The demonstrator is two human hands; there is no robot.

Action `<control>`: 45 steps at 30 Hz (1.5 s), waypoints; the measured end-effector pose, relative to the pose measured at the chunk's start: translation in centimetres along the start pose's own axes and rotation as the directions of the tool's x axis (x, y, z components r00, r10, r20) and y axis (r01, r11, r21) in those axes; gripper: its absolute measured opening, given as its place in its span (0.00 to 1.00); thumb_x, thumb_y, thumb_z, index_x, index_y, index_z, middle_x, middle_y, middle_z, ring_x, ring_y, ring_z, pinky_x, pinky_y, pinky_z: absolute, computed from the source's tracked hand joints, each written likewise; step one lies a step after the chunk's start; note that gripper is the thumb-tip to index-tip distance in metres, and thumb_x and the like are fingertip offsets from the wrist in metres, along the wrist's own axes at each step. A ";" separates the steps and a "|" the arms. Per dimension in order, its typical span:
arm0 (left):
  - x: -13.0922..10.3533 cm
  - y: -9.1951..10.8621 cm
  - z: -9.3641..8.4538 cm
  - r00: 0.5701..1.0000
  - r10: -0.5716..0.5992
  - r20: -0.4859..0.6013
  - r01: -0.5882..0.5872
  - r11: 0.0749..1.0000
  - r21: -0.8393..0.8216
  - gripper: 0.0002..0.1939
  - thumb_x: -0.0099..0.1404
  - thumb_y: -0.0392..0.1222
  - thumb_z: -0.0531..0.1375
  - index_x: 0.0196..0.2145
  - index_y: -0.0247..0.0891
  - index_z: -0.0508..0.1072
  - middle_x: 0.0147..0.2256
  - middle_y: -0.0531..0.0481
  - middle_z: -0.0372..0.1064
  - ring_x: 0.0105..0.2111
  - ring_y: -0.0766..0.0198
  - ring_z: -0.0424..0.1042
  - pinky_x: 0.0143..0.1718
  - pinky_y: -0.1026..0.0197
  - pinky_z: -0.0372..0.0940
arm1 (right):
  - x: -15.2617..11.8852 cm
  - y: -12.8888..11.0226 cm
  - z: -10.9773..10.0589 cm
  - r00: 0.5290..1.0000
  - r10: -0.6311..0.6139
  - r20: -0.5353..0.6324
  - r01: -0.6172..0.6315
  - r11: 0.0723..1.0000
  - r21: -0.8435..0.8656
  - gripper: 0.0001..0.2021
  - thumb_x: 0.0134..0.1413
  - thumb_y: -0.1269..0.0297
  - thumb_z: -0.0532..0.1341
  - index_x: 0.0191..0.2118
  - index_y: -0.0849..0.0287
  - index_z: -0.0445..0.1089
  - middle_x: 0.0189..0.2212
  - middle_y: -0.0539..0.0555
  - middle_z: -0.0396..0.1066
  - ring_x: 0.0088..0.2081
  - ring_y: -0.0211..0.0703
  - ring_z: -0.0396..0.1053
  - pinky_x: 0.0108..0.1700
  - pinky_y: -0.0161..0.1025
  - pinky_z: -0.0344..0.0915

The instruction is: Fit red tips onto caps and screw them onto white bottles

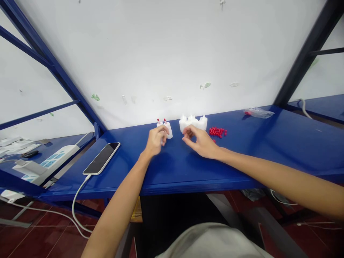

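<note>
I can read no text, label, brand, number or sign on the bottles, phone or power strip.

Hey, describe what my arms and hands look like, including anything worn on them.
Your left hand and right hand are ungloved; no sleeve, watch or bracelet shows on either forearm. I can't tell about rings.

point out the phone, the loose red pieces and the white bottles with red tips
phone (102,158): head view, middle of the dark screen
loose red pieces (215,131): head view, middle of the pile
white bottles with red tips (170,132): head view, body of the right-hand bottle
</note>
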State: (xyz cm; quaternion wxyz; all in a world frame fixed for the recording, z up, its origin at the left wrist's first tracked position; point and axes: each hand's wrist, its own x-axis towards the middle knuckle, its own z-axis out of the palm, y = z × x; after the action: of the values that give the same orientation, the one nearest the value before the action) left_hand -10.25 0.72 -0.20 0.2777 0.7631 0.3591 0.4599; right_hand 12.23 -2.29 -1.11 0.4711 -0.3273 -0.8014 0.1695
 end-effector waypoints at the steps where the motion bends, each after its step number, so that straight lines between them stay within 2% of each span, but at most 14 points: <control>1: 0.0 0.2 1.0 0.995 -0.005 0.098 0.015 0.995 -0.103 0.14 0.63 0.51 0.49 0.34 0.38 0.65 0.19 0.57 0.61 0.16 0.69 0.60 0.21 0.65 0.56 | 0.0 -0.2 0.1 1.000 -0.022 -0.013 0.023 0.999 0.027 0.06 0.57 0.69 0.60 0.41 0.56 0.64 0.33 0.51 0.72 0.33 0.40 0.70 0.39 0.40 0.68; 3: -0.1 0.6 2.8 0.973 -0.010 0.229 0.063 0.973 -0.224 0.11 0.61 0.48 0.49 0.39 0.39 0.61 0.20 0.59 0.61 0.15 0.70 0.59 0.19 0.67 0.55 | -0.1 -0.5 0.3 0.998 -0.062 -0.024 0.064 0.995 0.075 0.08 0.54 0.71 0.61 0.40 0.56 0.64 0.33 0.51 0.72 0.34 0.40 0.71 0.41 0.40 0.69; 6: -0.5 1.0 4.3 0.944 0.026 0.328 0.056 0.970 -0.238 0.11 0.58 0.42 0.50 0.40 0.40 0.58 0.23 0.60 0.59 0.16 0.71 0.59 0.18 0.68 0.54 | -0.3 -0.9 0.5 0.995 -0.095 0.014 0.093 0.990 0.110 0.10 0.52 0.74 0.61 0.40 0.56 0.64 0.34 0.51 0.74 0.36 0.41 0.72 0.43 0.40 0.69; 12: -1.0 1.4 4.8 0.942 0.106 0.318 -0.047 0.981 -0.187 0.09 0.59 0.37 0.49 0.39 0.40 0.55 0.26 0.58 0.57 0.17 0.73 0.56 0.19 0.67 0.54 | -0.6 -1.0 0.8 0.991 -0.110 0.075 0.103 0.990 0.092 0.15 0.48 0.75 0.60 0.43 0.56 0.64 0.34 0.49 0.75 0.34 0.40 0.72 0.41 0.39 0.69; 17: -1.0 1.3 5.1 0.947 0.159 0.279 -0.126 0.983 -0.135 0.13 0.59 0.36 0.48 0.44 0.40 0.55 0.26 0.57 0.61 0.19 0.70 0.59 0.22 0.65 0.56 | -0.8 -1.1 0.9 0.993 -0.091 0.070 0.082 0.989 0.121 0.15 0.48 0.75 0.61 0.43 0.55 0.64 0.32 0.48 0.74 0.33 0.39 0.71 0.39 0.38 0.69; 20: -0.8 1.3 4.6 0.933 0.288 0.217 -0.291 0.956 -0.019 0.14 0.60 0.38 0.49 0.45 0.39 0.56 0.29 0.53 0.66 0.26 0.65 0.65 0.29 0.61 0.61 | -0.6 -1.2 0.9 0.994 -0.096 0.051 0.088 0.987 0.136 0.15 0.48 0.75 0.61 0.42 0.55 0.65 0.31 0.48 0.72 0.30 0.38 0.70 0.37 0.38 0.67; 23: -0.6 1.8 3.1 0.904 0.359 0.232 -0.412 0.877 0.248 0.18 0.61 0.45 0.53 0.49 0.38 0.60 0.37 0.47 0.70 0.33 0.60 0.69 0.34 0.57 0.63 | -0.3 -0.9 0.7 0.997 -0.076 -0.026 0.079 0.987 0.142 0.13 0.49 0.74 0.61 0.41 0.55 0.64 0.33 0.48 0.72 0.27 0.35 0.67 0.34 0.38 0.66; 27: -0.7 2.6 0.9 0.910 0.261 0.322 -0.409 0.693 0.593 0.17 0.60 0.44 0.58 0.47 0.39 0.69 0.40 0.46 0.72 0.35 0.60 0.71 0.35 0.59 0.63 | -0.2 -0.3 0.3 0.995 -0.017 -0.102 0.030 0.991 0.129 0.10 0.52 0.69 0.63 0.41 0.55 0.64 0.36 0.50 0.73 0.25 0.34 0.66 0.30 0.37 0.64; 31: -0.7 2.6 0.2 0.912 0.226 0.343 -0.405 0.633 0.660 0.15 0.63 0.46 0.58 0.46 0.39 0.73 0.40 0.47 0.73 0.36 0.60 0.72 0.37 0.60 0.65 | 0.0 -0.2 -0.1 0.995 -0.017 -0.097 0.021 0.999 0.042 0.07 0.55 0.66 0.63 0.39 0.56 0.66 0.35 0.51 0.74 0.26 0.36 0.68 0.32 0.38 0.65; 34: -0.3 1.8 -0.5 0.940 0.248 0.233 -0.340 0.679 0.650 0.16 0.63 0.46 0.59 0.47 0.39 0.74 0.39 0.48 0.74 0.34 0.62 0.72 0.37 0.61 0.65 | 0.6 -0.7 -1.0 0.996 -0.062 -0.070 0.055 0.993 -0.108 0.05 0.56 0.64 0.62 0.38 0.57 0.68 0.34 0.52 0.76 0.32 0.40 0.72 0.39 0.41 0.65; 36: 0.1 0.9 -1.5 0.972 0.236 0.021 -0.193 0.738 0.647 0.19 0.63 0.46 0.60 0.50 0.38 0.73 0.37 0.49 0.74 0.31 0.64 0.70 0.35 0.62 0.64 | 1.1 -1.0 -2.2 0.999 -0.032 -0.013 0.028 0.971 -0.237 0.05 0.58 0.62 0.61 0.35 0.57 0.69 0.28 0.50 0.75 0.31 0.41 0.73 0.43 0.43 0.64; 39: 0.6 -0.2 -3.2 0.958 0.115 -0.262 0.069 0.795 0.602 0.19 0.64 0.51 0.59 0.48 0.38 0.75 0.31 0.51 0.72 0.26 0.66 0.66 0.33 0.62 0.62 | 1.3 -1.0 -4.4 0.980 0.164 0.116 -0.106 0.914 -0.391 0.09 0.59 0.61 0.59 0.29 0.57 0.70 0.19 0.48 0.71 0.23 0.39 0.68 0.37 0.41 0.62; 42: 0.7 -1.0 -4.0 0.961 0.006 -0.276 0.160 0.803 0.575 0.19 0.63 0.55 0.60 0.45 0.40 0.77 0.29 0.53 0.71 0.27 0.65 0.67 0.33 0.62 0.61 | 0.6 0.1 -6.7 0.916 0.323 0.238 -0.154 0.832 -0.533 0.10 0.59 0.60 0.57 0.29 0.57 0.72 0.18 0.50 0.70 0.21 0.41 0.66 0.28 0.39 0.57; 45: 0.6 -1.4 -3.8 0.975 -0.035 -0.220 0.162 0.787 0.595 0.20 0.63 0.57 0.60 0.44 0.40 0.78 0.29 0.52 0.72 0.29 0.63 0.69 0.34 0.61 0.60 | -0.8 1.9 -8.6 0.894 0.342 0.289 -0.065 0.738 -0.671 0.12 0.59 0.59 0.56 0.29 0.57 0.72 0.26 0.55 0.75 0.27 0.45 0.71 0.29 0.40 0.58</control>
State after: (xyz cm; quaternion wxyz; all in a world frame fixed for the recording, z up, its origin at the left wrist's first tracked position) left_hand -13.85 2.35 0.64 0.0038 0.7425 0.5533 0.3776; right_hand 20.63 -1.82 1.53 0.1360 -0.5156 -0.8459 -0.0027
